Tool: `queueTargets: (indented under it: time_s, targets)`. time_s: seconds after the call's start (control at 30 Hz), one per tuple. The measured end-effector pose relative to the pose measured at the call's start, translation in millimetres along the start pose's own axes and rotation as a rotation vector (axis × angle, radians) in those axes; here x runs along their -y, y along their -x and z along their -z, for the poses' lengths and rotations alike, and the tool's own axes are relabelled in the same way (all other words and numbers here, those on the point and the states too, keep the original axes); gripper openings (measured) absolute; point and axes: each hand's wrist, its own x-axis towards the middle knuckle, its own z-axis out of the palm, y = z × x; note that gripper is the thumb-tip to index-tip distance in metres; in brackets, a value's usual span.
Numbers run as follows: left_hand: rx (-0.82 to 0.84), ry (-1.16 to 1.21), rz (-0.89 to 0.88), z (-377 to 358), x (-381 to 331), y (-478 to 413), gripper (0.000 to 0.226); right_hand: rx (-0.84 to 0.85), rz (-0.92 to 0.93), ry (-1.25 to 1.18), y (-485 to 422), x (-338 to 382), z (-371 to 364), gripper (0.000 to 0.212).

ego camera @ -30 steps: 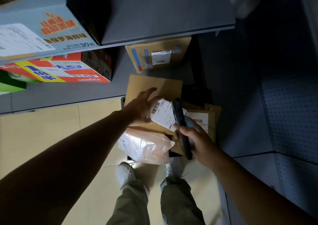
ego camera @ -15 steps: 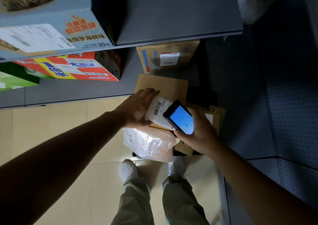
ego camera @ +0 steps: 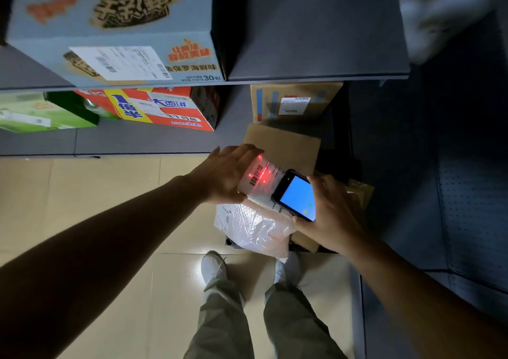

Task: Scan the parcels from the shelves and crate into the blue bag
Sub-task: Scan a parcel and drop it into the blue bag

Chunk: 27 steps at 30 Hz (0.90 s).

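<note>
My left hand point(ego camera: 228, 174) grips a small white parcel point(ego camera: 258, 185) by its left side, label and barcode facing up. Red scanner light falls across that label. My right hand point(ego camera: 330, 210) holds a handheld scanner point(ego camera: 298, 195) with a lit blue screen just over the parcel's right end. Below both hands lie a white plastic mailer bag point(ego camera: 255, 229) and brown cardboard parcels point(ego camera: 286, 144) piled in a dark crate whose rim is mostly hidden. The blue bag is not in view.
Grey shelves point(ego camera: 316, 64) hold a blue printed carton point(ego camera: 115, 31), a red and yellow carton point(ego camera: 165, 108), a green box point(ego camera: 41, 114) and a taped brown box point(ego camera: 294, 103). My feet point(ego camera: 211, 268) stand on beige floor tiles. A perforated grey panel point(ego camera: 467, 207) is on the right.
The scanner turned from edge-on to screen-up and moved over the parcel's right end. Red scan light now shines on the label. My left hand closed onto the parcel's side.
</note>
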Motion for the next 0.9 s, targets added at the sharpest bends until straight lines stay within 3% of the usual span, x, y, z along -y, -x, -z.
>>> queueTargets:
  time_s: [0.5, 0.63, 0.9]
  targets:
    - [-0.189, 0.026, 0.287, 107.5, -33.5, 188.8, 0.120, 0.135, 0.313, 0.214, 58.0, 118.3, 139.0, 0.092]
    - [-0.297, 0.015, 0.291, 134.0, -27.4, 237.6, 0.117, 0.097, 0.392, 0.261, 70.9, 161.9, 169.4, 0.090]
    - [-0.468, 0.099, 0.278, 180.4, 32.8, 345.5, 0.116, 0.126, 0.384, 0.377, 81.2, 276.1, 184.7, 0.093]
